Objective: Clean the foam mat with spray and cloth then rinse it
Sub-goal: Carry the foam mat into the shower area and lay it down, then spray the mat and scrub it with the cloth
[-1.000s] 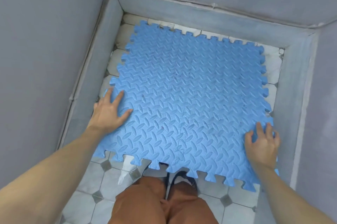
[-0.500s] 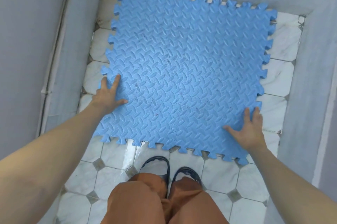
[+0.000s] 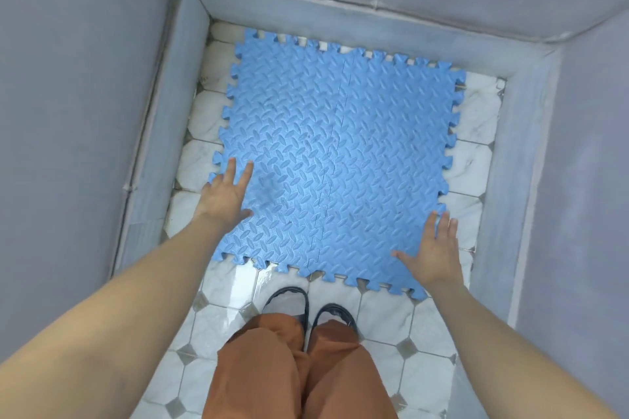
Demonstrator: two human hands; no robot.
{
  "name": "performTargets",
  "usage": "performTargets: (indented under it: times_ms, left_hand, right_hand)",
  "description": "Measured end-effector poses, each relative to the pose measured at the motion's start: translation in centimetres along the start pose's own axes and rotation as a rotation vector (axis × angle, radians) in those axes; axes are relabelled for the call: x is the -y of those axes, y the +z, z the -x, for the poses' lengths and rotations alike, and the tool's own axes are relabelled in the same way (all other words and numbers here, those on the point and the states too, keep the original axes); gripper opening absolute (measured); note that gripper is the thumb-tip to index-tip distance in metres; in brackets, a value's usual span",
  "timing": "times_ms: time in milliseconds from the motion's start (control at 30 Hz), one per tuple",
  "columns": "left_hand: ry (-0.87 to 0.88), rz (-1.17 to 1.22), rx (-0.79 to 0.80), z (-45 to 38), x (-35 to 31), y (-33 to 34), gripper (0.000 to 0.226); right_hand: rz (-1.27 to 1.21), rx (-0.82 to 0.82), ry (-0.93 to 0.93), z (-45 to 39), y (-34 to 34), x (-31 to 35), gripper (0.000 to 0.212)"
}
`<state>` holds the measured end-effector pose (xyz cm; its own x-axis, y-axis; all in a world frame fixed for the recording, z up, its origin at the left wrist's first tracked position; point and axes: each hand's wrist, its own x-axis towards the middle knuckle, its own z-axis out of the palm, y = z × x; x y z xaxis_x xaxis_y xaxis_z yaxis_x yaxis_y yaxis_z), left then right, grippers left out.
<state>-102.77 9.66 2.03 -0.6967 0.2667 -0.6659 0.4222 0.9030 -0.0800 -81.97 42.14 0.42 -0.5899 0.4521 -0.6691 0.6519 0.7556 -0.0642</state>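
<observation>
A blue foam mat (image 3: 340, 159) with a raised oval tread and jigsaw edges lies flat on the wet tiled floor. It is made of joined tiles, with a seam running down its middle. My left hand (image 3: 226, 195) rests flat on the mat's left edge, fingers straight and spread. My right hand (image 3: 434, 251) lies over the mat's near right corner, fingers straight, thumb stretched out to the left. Neither hand holds anything. No spray bottle or cloth is in view.
White marble-look tiles (image 3: 238, 292) with small grey diamonds cover the floor, shiny with water near my feet. A grey skirting (image 3: 340, 16) and grey walls enclose the corner on the left, far and right sides. My dark sandals (image 3: 308, 304) stand at the mat's near edge.
The mat has come down from tilted to lying flat on the floor. My hands have slid along its left and right edges, and my fingers are straighter now.
</observation>
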Motion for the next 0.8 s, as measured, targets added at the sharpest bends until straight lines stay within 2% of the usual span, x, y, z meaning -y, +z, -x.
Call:
performTargets:
  times_ms: [167,333,400,467,500,667,800]
  left_hand:
    - [0.053,0.089,-0.106,8.7,-2.3,-11.5,0.076]
    - [0.091,0.173,-0.246,17.3,-4.4,-25.0,0.063]
    - [0.119,0.181,-0.394,19.3,-4.4,-30.2,0.064]
    - [0.192,0.209,-0.523,20.5,-4.0,-35.7,0.07]
    - [0.218,0.214,-0.575,21.1,-3.7,-38.6,0.073]
    - [0.289,0.278,-0.921,23.9,-3.3,-52.9,0.068]
    - [0.3,0.217,-1.105,23.2,-3.2,-62.8,0.054]
  right_hand:
    - [-0.086,-0.013,0.003,7.9,-11.6,3.2,0.106]
    - [-0.195,-0.085,0.001,16.5,-24.0,5.9,0.094]
    - [-0.218,-0.127,-0.005,19.1,-28.6,6.6,0.093]
    - [-0.249,-0.192,-0.01,21.0,-33.5,7.4,0.104]
    - [-0.279,-0.232,-0.012,21.8,-36.0,7.8,0.105]
    - [-0.548,-0.586,-0.146,25.6,-49.2,10.8,0.071]
    - [-0.642,-0.87,-0.313,26.6,-61.1,14.8,0.07]
